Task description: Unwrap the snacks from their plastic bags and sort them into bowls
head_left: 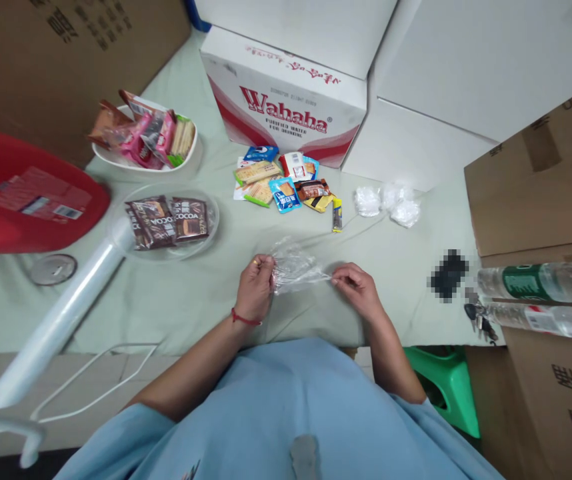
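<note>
A crumpled clear plastic bag (296, 268) is stretched between my two hands over the table. My left hand (257, 288), with a ring and a red bracelet, grips the bag's bunched side. At the other side my right hand (359, 288) pinches the bag's narrow end between thumb and fingers. Beyond the bag lies a loose pile of small wrapped snacks (285, 193), with a thin yellow packet (337, 215) at its right edge. Several bundled clear plastic bags (400, 203) sit farther right on the cloth. What the bag contains, if anything, I cannot make out.
A Wahaha carton (286, 100) stands behind the snacks. On the left are a white basket of snacks (186, 163), a clear bowl (213, 233) with cocoa packets, a red container (31, 193) and a white roll (61, 320). Bottles (561, 283) and keys (480, 321) lie right.
</note>
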The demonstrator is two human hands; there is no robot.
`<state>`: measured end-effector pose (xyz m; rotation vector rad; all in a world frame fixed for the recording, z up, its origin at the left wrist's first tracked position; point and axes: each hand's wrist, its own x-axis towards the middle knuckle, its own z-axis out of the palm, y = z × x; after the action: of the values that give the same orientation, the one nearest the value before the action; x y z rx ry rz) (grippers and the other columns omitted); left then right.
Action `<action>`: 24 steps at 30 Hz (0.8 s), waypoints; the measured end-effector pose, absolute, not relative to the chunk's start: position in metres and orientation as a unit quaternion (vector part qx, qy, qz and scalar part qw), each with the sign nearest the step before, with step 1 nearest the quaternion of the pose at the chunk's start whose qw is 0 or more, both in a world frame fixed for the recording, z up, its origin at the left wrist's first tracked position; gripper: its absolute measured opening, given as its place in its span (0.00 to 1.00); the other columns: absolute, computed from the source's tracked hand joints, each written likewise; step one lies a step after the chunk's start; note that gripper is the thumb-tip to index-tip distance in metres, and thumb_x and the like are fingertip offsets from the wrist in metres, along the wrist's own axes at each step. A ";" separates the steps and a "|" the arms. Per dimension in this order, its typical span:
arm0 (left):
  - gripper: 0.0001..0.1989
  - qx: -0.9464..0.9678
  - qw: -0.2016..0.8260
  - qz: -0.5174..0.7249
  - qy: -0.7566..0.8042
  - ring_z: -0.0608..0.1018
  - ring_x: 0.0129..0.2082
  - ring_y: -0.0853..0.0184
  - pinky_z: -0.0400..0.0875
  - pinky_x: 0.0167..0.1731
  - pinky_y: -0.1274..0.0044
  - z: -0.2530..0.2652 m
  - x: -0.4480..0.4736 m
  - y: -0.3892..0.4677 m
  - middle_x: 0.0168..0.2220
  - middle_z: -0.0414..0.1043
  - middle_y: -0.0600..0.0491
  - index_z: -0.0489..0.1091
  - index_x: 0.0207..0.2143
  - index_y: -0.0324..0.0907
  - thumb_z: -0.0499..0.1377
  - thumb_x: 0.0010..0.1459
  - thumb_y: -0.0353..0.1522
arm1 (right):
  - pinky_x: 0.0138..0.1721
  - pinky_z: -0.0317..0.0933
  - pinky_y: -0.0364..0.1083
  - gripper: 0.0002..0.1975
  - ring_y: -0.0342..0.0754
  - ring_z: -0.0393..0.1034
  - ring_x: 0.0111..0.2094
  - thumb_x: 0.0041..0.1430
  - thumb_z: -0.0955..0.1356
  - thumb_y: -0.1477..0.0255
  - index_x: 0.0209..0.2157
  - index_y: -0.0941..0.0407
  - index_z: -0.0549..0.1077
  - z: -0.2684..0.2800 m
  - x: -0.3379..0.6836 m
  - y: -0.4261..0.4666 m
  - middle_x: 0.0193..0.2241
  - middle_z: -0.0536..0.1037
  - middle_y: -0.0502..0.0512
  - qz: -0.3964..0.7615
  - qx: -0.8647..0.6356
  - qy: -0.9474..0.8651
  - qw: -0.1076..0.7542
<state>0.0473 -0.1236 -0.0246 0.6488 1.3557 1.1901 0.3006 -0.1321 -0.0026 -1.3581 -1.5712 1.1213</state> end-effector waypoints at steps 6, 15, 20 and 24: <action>0.23 0.269 0.534 0.553 0.580 0.62 0.22 0.72 0.57 0.23 0.77 -0.021 0.047 -0.121 0.23 0.61 0.60 0.65 0.31 0.46 0.66 0.56 0.54 | 0.35 0.59 0.46 0.07 0.46 0.64 0.29 0.63 0.73 0.64 0.34 0.50 0.82 -0.008 0.308 -0.128 0.30 0.76 0.50 0.400 -0.598 -0.585 0.375; 0.23 0.199 0.536 0.576 0.584 0.61 0.20 0.73 0.51 0.17 0.80 -0.020 0.036 -0.115 0.24 0.62 0.61 0.61 0.33 0.47 0.67 0.56 0.52 | 0.35 0.62 0.46 0.13 0.46 0.65 0.30 0.56 0.78 0.57 0.32 0.51 0.80 0.017 0.311 -0.128 0.30 0.76 0.50 0.484 -0.565 -0.491 0.454; 0.24 0.195 0.529 0.595 0.573 0.62 0.21 0.74 0.54 0.17 0.81 -0.018 0.043 -0.116 0.24 0.61 0.61 0.62 0.32 0.46 0.68 0.54 0.52 | 0.47 0.73 0.54 0.30 0.52 0.76 0.44 0.52 0.76 0.44 0.49 0.46 0.74 0.011 0.289 -0.124 0.47 0.80 0.54 0.648 -0.481 -0.286 0.517; 0.24 0.205 0.523 0.591 0.579 0.62 0.21 0.74 0.55 0.17 0.80 -0.018 0.045 -0.117 0.24 0.62 0.61 0.62 0.32 0.46 0.67 0.54 0.53 | 0.37 0.74 0.49 0.44 0.47 0.76 0.36 0.42 0.83 0.55 0.59 0.43 0.68 -0.001 0.263 -0.123 0.43 0.80 0.50 0.700 -0.488 -0.277 0.442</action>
<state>0.0454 -0.1173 -0.0182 0.4910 1.3876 1.4145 0.2625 -0.1232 -0.0014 -1.2104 -0.6881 1.7365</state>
